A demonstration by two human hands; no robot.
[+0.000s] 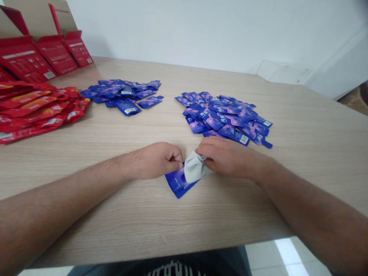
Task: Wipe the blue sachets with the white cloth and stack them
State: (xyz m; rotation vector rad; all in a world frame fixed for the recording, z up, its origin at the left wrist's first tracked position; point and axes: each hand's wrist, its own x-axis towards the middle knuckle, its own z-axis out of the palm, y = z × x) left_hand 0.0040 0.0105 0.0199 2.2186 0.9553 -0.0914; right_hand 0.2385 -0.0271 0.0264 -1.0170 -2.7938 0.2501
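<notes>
Near the middle of the table, a blue-purple sachet (178, 183) lies tilted under my two hands. My left hand (161, 160) is closed, pinching the sachet's upper edge between thumb and fingers. In my right hand (227, 155) a bunched light-grey cloth (193, 167) is gripped, its folded end resting over the sachet's printed face. The cloth hides the sachet's right part. Just beyond my right hand lies a heap of similar blue sachets (221, 115).
Another pile of blue sachets (120, 92) sits back left. Beside it are stacked red pouches (37, 111), with open red cardboard boxes (57, 57) behind. A white wall (201, 34) borders the wooden table (129, 226), whose front edge is close to my lap.
</notes>
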